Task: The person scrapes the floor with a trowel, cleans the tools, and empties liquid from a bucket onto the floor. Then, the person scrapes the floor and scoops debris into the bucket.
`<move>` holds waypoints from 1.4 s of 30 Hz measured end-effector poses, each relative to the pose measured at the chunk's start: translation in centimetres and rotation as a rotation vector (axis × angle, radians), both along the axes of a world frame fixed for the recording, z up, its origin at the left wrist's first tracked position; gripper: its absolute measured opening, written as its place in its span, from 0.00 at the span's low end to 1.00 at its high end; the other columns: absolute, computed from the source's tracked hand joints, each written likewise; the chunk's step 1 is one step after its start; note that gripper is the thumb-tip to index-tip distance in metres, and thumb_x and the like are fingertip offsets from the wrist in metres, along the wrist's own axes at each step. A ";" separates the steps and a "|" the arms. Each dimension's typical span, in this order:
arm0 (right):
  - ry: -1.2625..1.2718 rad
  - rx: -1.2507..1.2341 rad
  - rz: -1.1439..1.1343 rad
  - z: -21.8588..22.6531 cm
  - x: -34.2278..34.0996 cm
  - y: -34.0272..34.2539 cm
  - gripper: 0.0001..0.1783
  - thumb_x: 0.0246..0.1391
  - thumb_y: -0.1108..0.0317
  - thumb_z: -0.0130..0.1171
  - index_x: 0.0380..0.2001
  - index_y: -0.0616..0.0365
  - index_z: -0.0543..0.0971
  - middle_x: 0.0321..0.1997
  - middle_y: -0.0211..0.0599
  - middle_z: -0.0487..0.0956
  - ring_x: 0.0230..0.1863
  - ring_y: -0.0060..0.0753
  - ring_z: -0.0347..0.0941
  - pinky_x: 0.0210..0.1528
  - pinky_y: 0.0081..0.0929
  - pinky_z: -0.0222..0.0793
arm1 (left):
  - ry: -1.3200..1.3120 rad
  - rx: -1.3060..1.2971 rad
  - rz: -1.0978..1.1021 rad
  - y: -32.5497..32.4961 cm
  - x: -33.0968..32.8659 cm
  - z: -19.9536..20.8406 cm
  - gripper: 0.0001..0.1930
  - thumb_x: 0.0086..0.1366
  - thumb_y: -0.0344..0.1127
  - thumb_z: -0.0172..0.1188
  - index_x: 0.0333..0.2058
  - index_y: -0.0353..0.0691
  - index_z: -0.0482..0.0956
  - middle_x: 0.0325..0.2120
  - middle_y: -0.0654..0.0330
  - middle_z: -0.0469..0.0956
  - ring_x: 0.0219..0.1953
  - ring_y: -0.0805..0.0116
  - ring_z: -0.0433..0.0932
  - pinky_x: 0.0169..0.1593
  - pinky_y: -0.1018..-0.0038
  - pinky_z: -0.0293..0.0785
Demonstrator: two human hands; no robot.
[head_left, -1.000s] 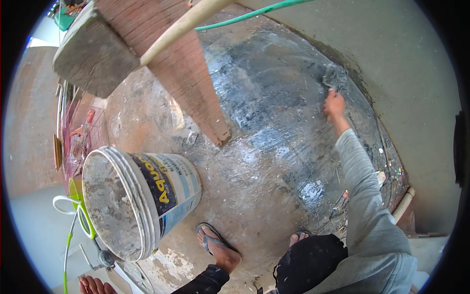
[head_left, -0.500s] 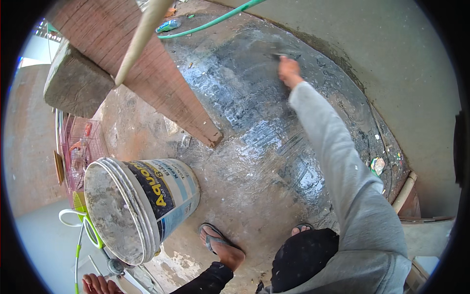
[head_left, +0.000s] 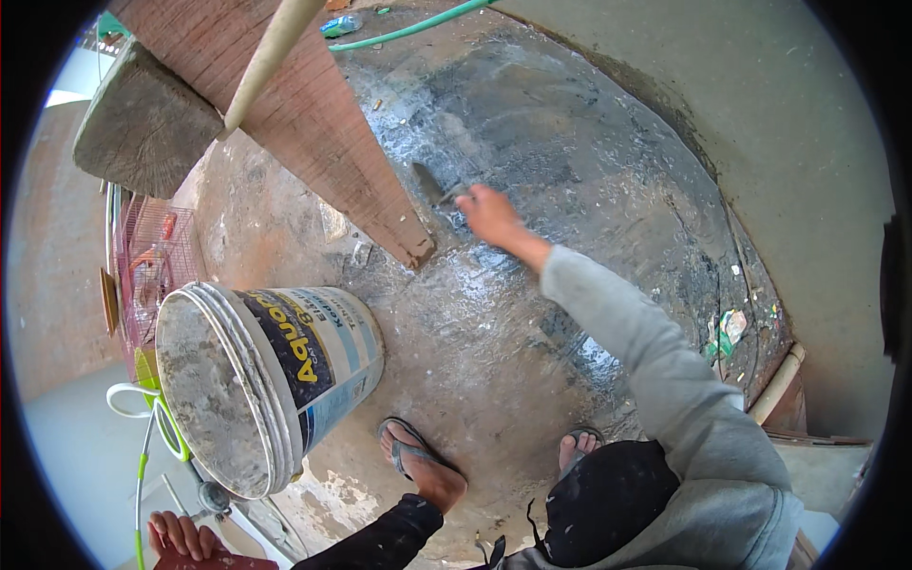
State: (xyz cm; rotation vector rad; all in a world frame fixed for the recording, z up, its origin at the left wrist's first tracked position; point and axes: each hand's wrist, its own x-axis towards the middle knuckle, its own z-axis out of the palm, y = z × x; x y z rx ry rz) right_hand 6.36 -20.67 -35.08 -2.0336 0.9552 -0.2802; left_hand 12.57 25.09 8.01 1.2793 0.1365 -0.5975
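Note:
My right hand [head_left: 494, 217] is closed round the handle of a small trowel [head_left: 427, 182]. The trowel's dark, pointed blade faces left over wet grey floor [head_left: 532, 123], close to the end of a reddish wooden plank [head_left: 332, 142]. Whether the blade touches the floor is hard to tell. At the lower left edge my left hand [head_left: 185, 537] has its fingers curled over a reddish-brown edge that I cannot make out. Nearer my feet stands a tilted-looking white bucket [head_left: 328, 366] with a dirty, cement-stained inside.
A thick wooden block [head_left: 147, 123] and a tan pole [head_left: 271, 66] lie by the plank at upper left. Behind the bucket is a pink wire cage [head_left: 157, 256]. A green hose [head_left: 408, 36] crosses the far floor. Litter [head_left: 730, 328] lies near the grey wall [head_left: 807, 190] at right.
My right hand has swept the trowel from the far right back toward me and leftward, near the plank's end. My left hand shows slightly higher in view, with the reddish-brown edge now visible.

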 end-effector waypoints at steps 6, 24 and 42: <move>0.028 -0.053 -0.192 -0.5 -7.3 -4.1 0.23 0.59 0.52 0.44 0.40 0.63 0.73 0.38 0.55 0.76 0.42 0.58 0.72 0.43 0.47 0.67 | -0.109 -0.024 -0.062 -1.3 -0.5 0.4 0.11 0.65 0.41 0.44 0.26 0.42 0.68 0.15 0.66 0.61 0.16 0.72 0.57 0.24 0.76 0.56; 0.219 -0.026 0.023 3.1 -8.2 -0.1 0.21 0.60 0.53 0.41 0.41 0.62 0.69 0.30 0.57 0.77 0.35 0.63 0.73 0.38 0.54 0.68 | -0.312 0.006 0.079 -1.4 -0.1 -1.0 0.14 0.71 0.39 0.34 0.29 0.40 0.62 0.12 0.64 0.57 0.11 0.74 0.56 0.15 0.78 0.56; 0.370 -0.138 0.177 3.3 -10.6 0.5 0.16 0.60 0.57 0.43 0.41 0.59 0.66 0.29 0.57 0.76 0.33 0.62 0.73 0.33 0.53 0.69 | -0.333 -0.076 -0.050 2.4 1.2 -0.5 0.14 0.71 0.39 0.33 0.28 0.39 0.63 0.14 0.63 0.59 0.12 0.73 0.58 0.16 0.77 0.58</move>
